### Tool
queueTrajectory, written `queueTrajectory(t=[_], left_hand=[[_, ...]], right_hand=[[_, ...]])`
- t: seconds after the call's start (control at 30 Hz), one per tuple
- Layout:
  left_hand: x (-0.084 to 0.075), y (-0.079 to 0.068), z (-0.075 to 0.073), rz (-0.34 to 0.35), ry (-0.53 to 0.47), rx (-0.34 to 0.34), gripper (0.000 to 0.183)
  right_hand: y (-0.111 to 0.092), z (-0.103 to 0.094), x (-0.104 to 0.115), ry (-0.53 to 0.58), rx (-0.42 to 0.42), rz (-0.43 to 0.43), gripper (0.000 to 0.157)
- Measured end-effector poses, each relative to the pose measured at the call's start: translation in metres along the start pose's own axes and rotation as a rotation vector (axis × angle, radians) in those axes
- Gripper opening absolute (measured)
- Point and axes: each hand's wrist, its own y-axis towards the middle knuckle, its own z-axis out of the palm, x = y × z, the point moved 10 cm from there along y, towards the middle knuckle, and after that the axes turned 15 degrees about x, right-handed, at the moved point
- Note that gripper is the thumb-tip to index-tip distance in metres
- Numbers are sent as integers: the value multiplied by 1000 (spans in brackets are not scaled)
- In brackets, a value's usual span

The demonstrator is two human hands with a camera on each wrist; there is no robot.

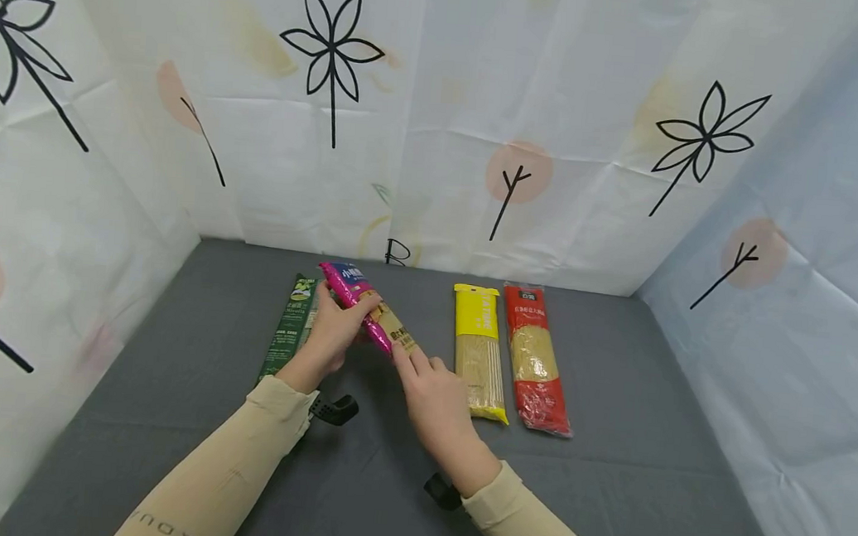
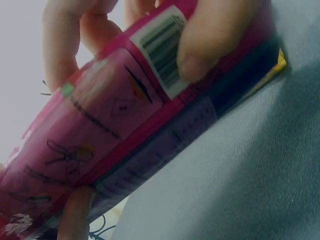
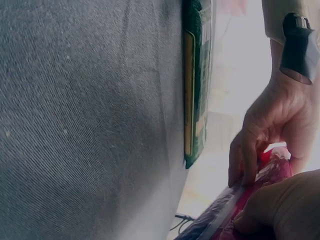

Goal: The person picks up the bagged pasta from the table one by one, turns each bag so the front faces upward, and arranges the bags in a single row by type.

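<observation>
Both hands hold a pink and blue packet, which looks like pasta or noodles, above the grey table. It slants from upper left to lower right in the head view. My left hand grips its left part, with the thumb over the barcode in the left wrist view. Toward the lower right end, my right hand pinches the packet, its thumb lying along the wrapper in the right wrist view. A green packet lies on the table, partly hidden behind the left hand.
Right of the hands, a yellow packet of long noodles and a red packet lie side by side on the grey table. Patterned white cloth walls the table at the back and both sides.
</observation>
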Motion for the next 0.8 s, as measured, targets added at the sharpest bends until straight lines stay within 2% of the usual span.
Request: queueTrajectory(t=[0.13, 0.4, 0.57, 0.8], left_hand=[[0, 1, -2, 18, -1, -19, 83], [2, 1, -4, 7, 47, -48, 69], [-1, 1, -4, 16, 41, -50, 63], [-14, -1, -4, 37, 15, -47, 56]], right_hand=[[-1, 3, 1, 9, 19, 10, 61], [-4, 5, 2, 0, -4, 14, 57], [-5, 7, -6, 100, 15, 28, 64], [-4, 8, -25, 308, 40, 60, 51]])
